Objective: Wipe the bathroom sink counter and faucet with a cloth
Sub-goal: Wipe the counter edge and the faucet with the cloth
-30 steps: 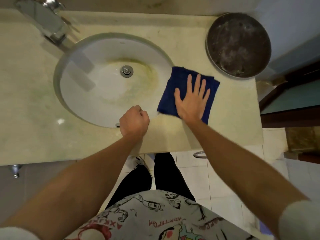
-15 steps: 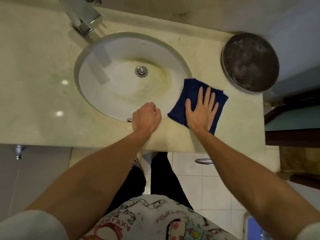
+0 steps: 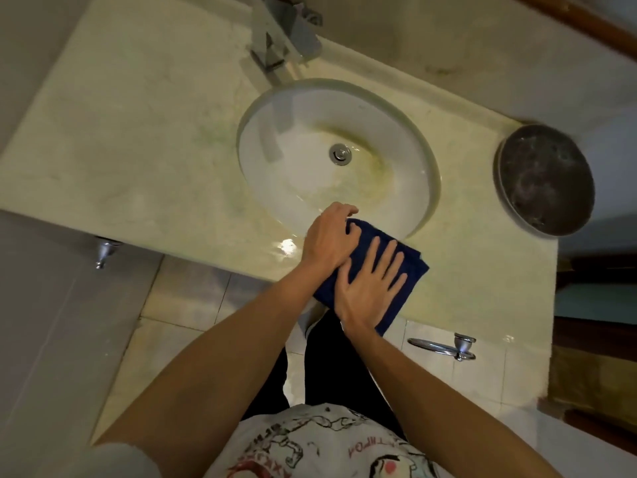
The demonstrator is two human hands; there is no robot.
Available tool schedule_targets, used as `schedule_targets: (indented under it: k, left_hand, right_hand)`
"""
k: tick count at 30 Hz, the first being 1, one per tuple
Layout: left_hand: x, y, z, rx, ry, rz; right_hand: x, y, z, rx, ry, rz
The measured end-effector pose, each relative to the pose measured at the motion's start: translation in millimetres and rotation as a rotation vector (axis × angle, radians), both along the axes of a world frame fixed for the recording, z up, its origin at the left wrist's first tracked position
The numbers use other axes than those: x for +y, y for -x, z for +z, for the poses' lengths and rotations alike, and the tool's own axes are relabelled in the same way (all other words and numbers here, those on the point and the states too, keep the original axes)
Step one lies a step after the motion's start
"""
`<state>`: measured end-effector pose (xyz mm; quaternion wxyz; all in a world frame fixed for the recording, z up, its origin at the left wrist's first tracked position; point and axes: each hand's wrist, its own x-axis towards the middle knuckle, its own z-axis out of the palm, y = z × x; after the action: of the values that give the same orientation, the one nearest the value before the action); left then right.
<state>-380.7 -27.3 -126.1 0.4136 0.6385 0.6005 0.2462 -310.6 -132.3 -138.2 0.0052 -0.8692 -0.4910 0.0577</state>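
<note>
A folded dark blue cloth (image 3: 412, 267) lies on the beige stone counter (image 3: 138, 132), at its front edge just below the white oval sink (image 3: 293, 174). My right hand (image 3: 370, 288) lies flat on the cloth with its fingers spread. My left hand (image 3: 329, 239) is curled over the cloth's far left corner, by the sink's front rim, with fingertips bent onto the fabric. Part of the cloth hangs past the counter's edge under my right wrist. The chrome faucet (image 3: 282, 32) stands behind the sink, away from both hands.
A round dark metal dish (image 3: 544, 181) sits on the counter's right end. A chrome towel ring (image 3: 444, 346) hangs below the counter front, and a chrome knob (image 3: 103, 253) at the lower left. The sink bowl has yellow-green stains around the drain (image 3: 340, 154).
My right hand slid the cloth left and toward the counter's front edge. My left hand left its fist on the rim and closed on the cloth's corner. The view shifted.
</note>
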Motion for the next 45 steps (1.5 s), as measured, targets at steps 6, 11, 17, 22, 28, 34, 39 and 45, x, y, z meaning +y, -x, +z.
schedule_targets:
  k: [6, 11, 17, 22, 28, 34, 39, 45]
  left_hand:
    - [32.9, 94.5, 2.8, 0.114, -0.21, 0.33]
    - [53.6, 155.0, 2.4, 0.077, -0.232, 0.553]
    - [71.5, 182.9, 9.0, 0.065, -0.295, 0.699]
    - [83.2, 199.8, 5.1, 0.105, -0.248, 0.757]
    - [56.5, 208.1, -8.9, 0.102, -0.195, 0.774]
    - [55.2, 202.8, -2.6, 0.205, -0.187, 0.691]
    - [43.1, 182.5, -12.4, 0.37, -0.252, 0.466]
    - [35.4, 185.8, -17.3, 0.563, -0.293, 0.315]
  right_hand:
    - [21.2, 99.8, 2.1, 0.04, 0.011, 0.271]
    - [57.2, 160.2, 1.1, 0.062, 0.081, 0.502]
    - [126.9, 190.9, 2.0, -0.004, 0.086, 0.75]
    - [202.9, 214.1, 2.6, -0.035, 0.048, 0.866]
    - [248.4, 225.4, -0.6, 0.047, 0.044, 0.902]
    - [196.8, 192.8, 1.2, 0.02, 0.039, 0.985]
    - [135.6, 150.2, -0.8, 0.169, 0.009, 0.887]
    - [62.6, 75.2, 6.9, 0.198, 0.02, 0.9]
